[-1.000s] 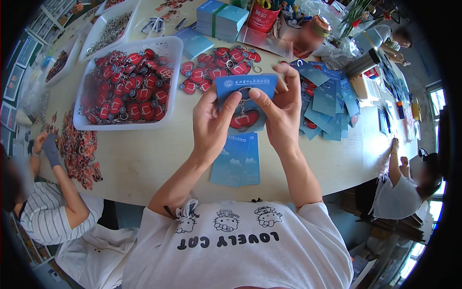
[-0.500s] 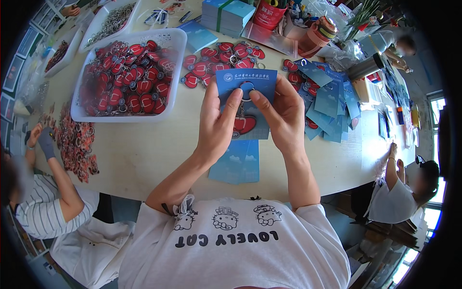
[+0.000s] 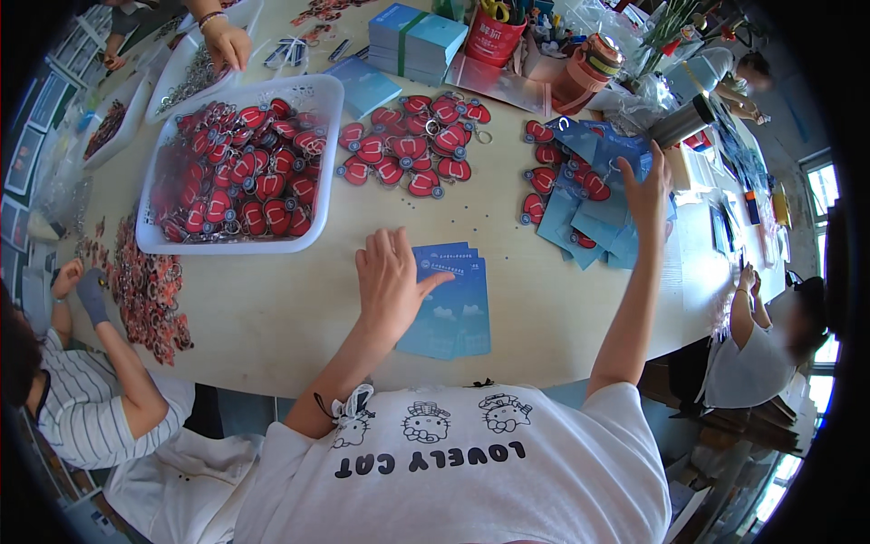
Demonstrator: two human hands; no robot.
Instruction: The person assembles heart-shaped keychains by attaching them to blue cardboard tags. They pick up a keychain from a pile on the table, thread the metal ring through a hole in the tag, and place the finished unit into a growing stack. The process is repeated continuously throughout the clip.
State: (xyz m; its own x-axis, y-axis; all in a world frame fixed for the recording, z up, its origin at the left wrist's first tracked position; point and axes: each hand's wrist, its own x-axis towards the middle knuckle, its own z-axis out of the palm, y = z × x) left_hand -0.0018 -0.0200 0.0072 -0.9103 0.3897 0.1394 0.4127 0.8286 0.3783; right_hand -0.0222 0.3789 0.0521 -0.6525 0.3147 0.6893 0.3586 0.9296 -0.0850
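Before me lies a small fanned stack of blue cards (image 3: 458,322). My left hand (image 3: 388,276) is at its upper left edge, thumb stretched over the top card, fingers extended and holding nothing. My right hand (image 3: 647,192) reaches out over the right-hand pile of blue cards with red keychains (image 3: 589,227), its fingers apart and nothing visible in them. Beyond the stack, loose red keychains (image 3: 408,150) with metal rings are spread on the table. To their left stands a translucent white bin (image 3: 231,246) full of similar red keychains.
A banded stack of blue cards (image 3: 421,45), a red pen holder (image 3: 494,34), a brownish-red bottle (image 3: 587,72) and a metal tumbler (image 3: 681,123) stand at the back. Another person's hand (image 3: 227,43) is over a tub of metal rings. Co-workers sit at both sides.
The card with a red keychain has left my hands. My right hand has moved right to the pile; my left has dropped to the card stack. Another person's hand has appeared at the ring tub.
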